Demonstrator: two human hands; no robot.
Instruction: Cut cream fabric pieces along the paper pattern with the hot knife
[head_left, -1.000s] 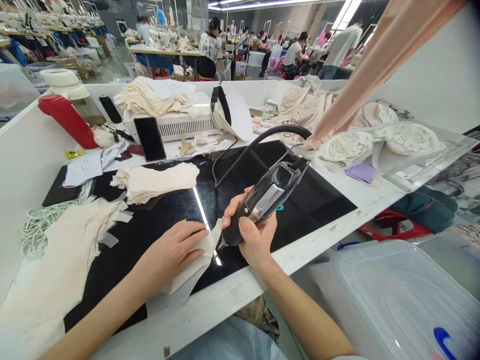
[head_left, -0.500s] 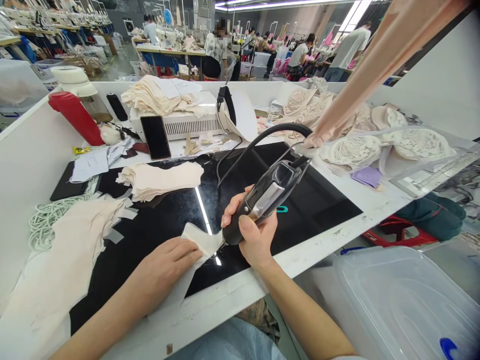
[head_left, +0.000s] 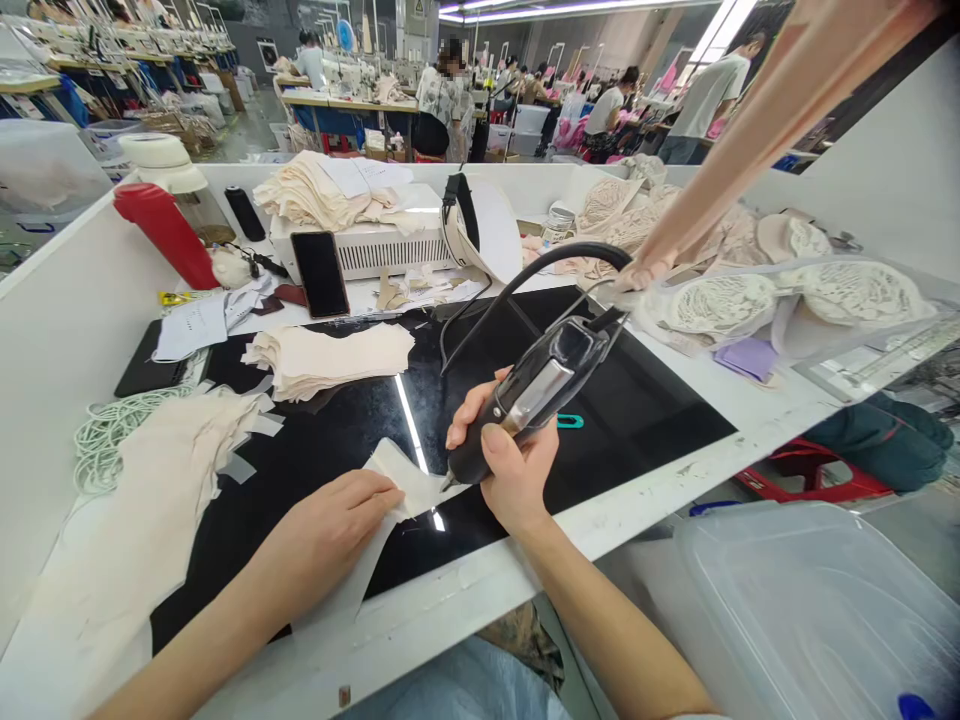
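Head view: your right fingers [head_left: 466, 412] clamp the tilted tool [head_left: 541, 392], left fingers [head_left: 373, 491] fabric [head_left: 409, 482]; front edge [head_left: 450, 585] near, open surface [head_left: 637, 392] beyond.

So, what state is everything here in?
Left hand: on the pale cloth
Right hand: closed around the handheld tool
Pale cloth: reaching the tool's tip
Handheld tool: tip pointing down
Phone: propped up, screen dark
Cloth stack: piled flat
Green cord: loosely looped
Storage box: looks lidded

Grey floor [head_left: 259, 118] between worktables [head_left: 341, 101], bright strip lights [head_left: 540, 11] above, grey wall [head_left: 277, 22] behind.
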